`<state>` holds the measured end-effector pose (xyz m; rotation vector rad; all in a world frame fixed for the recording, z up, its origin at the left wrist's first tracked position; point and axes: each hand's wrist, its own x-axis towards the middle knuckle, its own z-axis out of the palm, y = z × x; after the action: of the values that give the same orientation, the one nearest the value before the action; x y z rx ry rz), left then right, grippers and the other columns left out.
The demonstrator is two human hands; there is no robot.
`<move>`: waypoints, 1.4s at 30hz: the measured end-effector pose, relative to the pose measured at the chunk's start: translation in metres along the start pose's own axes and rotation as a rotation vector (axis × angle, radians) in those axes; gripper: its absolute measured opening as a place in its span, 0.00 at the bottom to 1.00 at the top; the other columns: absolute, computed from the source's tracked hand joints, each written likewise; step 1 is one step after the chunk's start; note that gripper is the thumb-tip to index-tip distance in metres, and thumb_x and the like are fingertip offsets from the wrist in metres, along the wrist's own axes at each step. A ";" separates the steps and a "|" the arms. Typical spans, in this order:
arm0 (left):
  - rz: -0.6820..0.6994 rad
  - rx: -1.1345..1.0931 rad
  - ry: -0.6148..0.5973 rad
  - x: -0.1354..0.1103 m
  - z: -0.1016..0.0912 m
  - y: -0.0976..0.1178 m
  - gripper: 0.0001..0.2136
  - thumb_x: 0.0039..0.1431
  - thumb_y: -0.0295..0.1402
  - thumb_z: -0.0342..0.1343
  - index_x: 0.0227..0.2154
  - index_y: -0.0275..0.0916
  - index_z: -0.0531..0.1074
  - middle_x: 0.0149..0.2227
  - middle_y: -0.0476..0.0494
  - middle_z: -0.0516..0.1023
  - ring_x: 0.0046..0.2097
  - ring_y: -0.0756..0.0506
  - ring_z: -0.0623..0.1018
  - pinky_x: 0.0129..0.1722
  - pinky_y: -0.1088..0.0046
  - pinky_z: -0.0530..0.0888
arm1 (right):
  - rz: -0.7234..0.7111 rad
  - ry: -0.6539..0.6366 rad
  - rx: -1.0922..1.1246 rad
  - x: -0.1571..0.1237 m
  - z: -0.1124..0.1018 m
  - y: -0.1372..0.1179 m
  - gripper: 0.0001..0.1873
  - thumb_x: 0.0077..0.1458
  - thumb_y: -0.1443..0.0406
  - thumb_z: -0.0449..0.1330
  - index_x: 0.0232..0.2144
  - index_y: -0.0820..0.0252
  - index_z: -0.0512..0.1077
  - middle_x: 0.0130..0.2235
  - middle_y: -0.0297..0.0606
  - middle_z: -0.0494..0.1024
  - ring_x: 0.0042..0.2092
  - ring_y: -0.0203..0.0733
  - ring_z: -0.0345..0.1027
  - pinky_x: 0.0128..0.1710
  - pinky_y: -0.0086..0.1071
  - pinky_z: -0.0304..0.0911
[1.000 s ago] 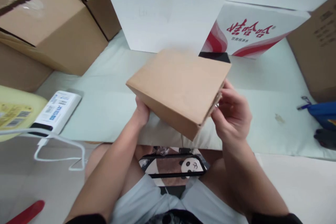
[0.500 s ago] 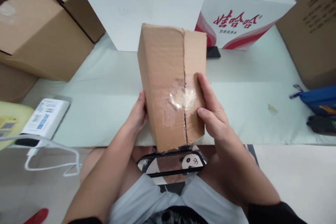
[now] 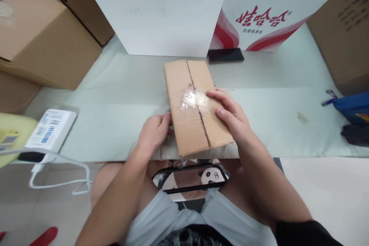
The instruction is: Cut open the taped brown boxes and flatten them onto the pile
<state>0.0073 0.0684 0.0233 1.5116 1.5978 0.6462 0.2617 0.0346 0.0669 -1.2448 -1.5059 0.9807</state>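
A small brown cardboard box (image 3: 188,123) lies flat on the pale green table surface (image 3: 115,119), its centre seam up, with a crumpled patch of clear tape (image 3: 193,98) across the seam. My right hand (image 3: 230,117) rests on the box's top right side, fingers lying over the flap beside the tape. My left hand (image 3: 154,132) grips the box's left edge with curled fingers.
A large white box (image 3: 161,11) and a white carton with red lettering (image 3: 265,19) stand behind. A black phone (image 3: 225,55) lies between them. Brown cartons (image 3: 43,34) at left and right (image 3: 346,27). A white device with cable (image 3: 50,130) at left, a blue pouch (image 3: 353,107) at right.
The box was held up and turned over in both hands, then stood on end; now it lies flat on the table, seam up, with both hands still on it.
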 end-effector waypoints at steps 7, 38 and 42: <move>0.903 -0.231 0.317 0.005 -0.011 0.034 0.18 0.70 0.46 0.50 0.55 0.48 0.75 0.59 0.44 0.77 0.64 0.39 0.73 0.65 0.54 0.70 | -0.025 -0.045 -0.052 -0.003 0.010 -0.002 0.25 0.61 0.43 0.57 0.53 0.47 0.75 0.64 0.41 0.67 0.71 0.51 0.54 0.64 0.47 0.65; 0.952 0.166 0.201 -0.031 0.020 0.048 0.20 0.66 0.35 0.49 0.57 0.45 0.76 0.61 0.38 0.71 0.67 0.34 0.65 0.70 0.45 0.61 | -0.120 0.360 0.274 -0.017 -0.007 -0.086 0.13 0.59 0.52 0.64 0.30 0.49 0.68 0.21 0.29 0.58 0.21 0.36 0.53 0.18 0.31 0.49; 0.962 0.129 0.261 -0.030 0.024 0.047 0.18 0.66 0.35 0.48 0.53 0.44 0.78 0.60 0.38 0.73 0.67 0.35 0.66 0.70 0.47 0.62 | -0.105 0.195 0.136 -0.022 0.011 -0.075 0.14 0.63 0.53 0.61 0.47 0.49 0.73 0.28 0.31 0.75 0.25 0.35 0.66 0.20 0.28 0.59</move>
<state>0.0516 0.0421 0.0551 2.3661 1.0106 1.3132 0.2338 -0.0002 0.1319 -1.1190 -1.3179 0.8521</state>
